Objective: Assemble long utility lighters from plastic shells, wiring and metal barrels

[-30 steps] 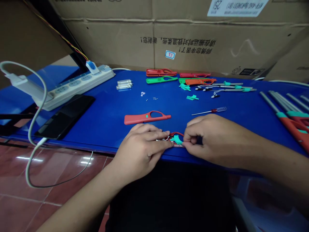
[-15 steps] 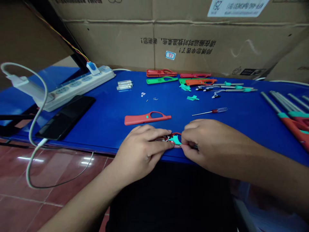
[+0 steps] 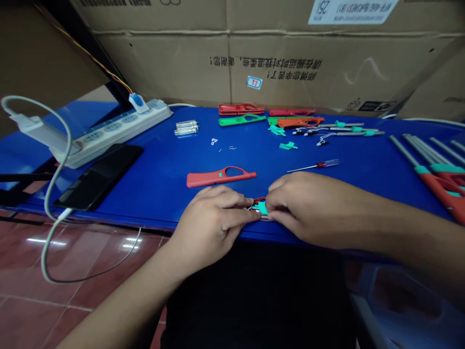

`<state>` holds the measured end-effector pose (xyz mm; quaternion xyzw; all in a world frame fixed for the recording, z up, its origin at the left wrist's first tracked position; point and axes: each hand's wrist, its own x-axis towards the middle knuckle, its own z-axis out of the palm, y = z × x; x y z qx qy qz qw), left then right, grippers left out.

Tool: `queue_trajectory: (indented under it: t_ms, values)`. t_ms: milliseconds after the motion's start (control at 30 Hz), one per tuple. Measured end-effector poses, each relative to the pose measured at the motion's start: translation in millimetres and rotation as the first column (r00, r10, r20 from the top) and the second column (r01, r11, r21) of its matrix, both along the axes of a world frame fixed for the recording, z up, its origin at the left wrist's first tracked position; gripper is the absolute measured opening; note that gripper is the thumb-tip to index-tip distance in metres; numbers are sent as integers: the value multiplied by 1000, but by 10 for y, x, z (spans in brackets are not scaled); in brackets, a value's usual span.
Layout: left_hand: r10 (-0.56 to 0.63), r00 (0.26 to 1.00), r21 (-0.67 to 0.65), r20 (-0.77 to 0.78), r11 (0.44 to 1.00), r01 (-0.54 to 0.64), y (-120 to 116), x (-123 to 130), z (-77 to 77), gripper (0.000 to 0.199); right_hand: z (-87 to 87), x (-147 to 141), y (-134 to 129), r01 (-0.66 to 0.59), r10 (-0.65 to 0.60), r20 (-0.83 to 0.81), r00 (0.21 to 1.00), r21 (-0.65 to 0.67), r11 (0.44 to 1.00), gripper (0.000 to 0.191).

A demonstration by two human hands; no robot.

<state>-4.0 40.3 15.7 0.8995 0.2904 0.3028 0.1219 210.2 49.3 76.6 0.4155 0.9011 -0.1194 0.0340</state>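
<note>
My left hand [image 3: 214,220] is closed around the left part of a red lighter shell [image 3: 260,199] at the table's front edge. A turquoise piece [image 3: 261,208] lies inside the shell, between my two hands. My right hand [image 3: 298,206] has its thumb and forefinger pinched at the right side of this piece; what they grip is hidden by the fingers. Just beyond my hands lies another red shell half [image 3: 210,179] with a ring-shaped opening. A screwdriver [image 3: 319,165] rests behind my right hand.
Red, green and orange shells [image 3: 241,120] lie along the cardboard [image 3: 163,68]. Metal rods [image 3: 358,133], turquoise pieces [image 3: 288,145] and clear tubes [image 3: 186,127] sit nearby. At left are a power strip [image 3: 119,128] and a phone [image 3: 101,174]; at right, rodded lighters [image 3: 436,184].
My right hand has shifted slightly left and up, nearer to my left hand, and covers more of the shell's right end. The view has shifted slightly.
</note>
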Motion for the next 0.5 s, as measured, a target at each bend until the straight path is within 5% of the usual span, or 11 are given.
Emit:
queue_trajectory:
  t_ms: [133, 267, 500]
  values:
    - [-3, 1000, -11, 3, 1000, 3, -1, -8, -15, 28, -21, 72, 111, 64, -85, -135, 987, -153, 986, 19]
    - [3, 1000, -6, 7, 1000, -3, 4, -14, -20, 27, -7, 66, 202, 157, -174, -40, 984, -279, 947, 22]
    - [2, 1000, 10, 0, 1000, -2, -1, -9, -19, 26, -37, 84, 202, 173, -172, 28, 985, -266, 948, 23]
